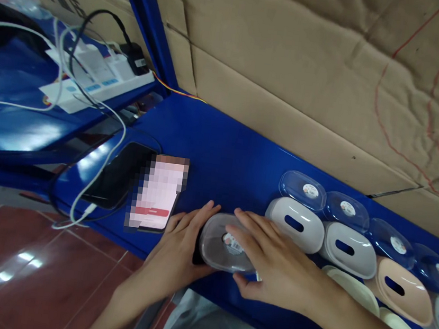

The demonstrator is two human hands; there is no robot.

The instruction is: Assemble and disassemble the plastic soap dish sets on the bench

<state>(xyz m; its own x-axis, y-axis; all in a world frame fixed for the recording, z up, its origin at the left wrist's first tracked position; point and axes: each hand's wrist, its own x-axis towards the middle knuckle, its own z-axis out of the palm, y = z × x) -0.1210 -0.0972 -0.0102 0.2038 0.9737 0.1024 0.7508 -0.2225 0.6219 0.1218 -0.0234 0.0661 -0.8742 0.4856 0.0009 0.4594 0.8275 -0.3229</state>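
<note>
Close to the front edge of the blue shelf is an oval plastic box with a clear lid (214,238), which carries a round white sticker. My left hand (180,242) curls around its left end, fingers at the far side and thumb at the near side. From the right, my right hand (276,257) grips the same box, its fingers over the lid and its thumb low on the near side. What lies under the lid is mostly hidden. To the right of my right hand are a white oval piece with a slot (294,238) and a clear lid with a sticker (298,190).
Several more slotted oval pieces (406,305) and clear lids (386,241) stand in rows at right. A lit phone (160,192) and a dark phone on a cable (118,173) lie left. Beyond is a power strip (104,89). Cardboard (296,62) backs the shelf (221,149).
</note>
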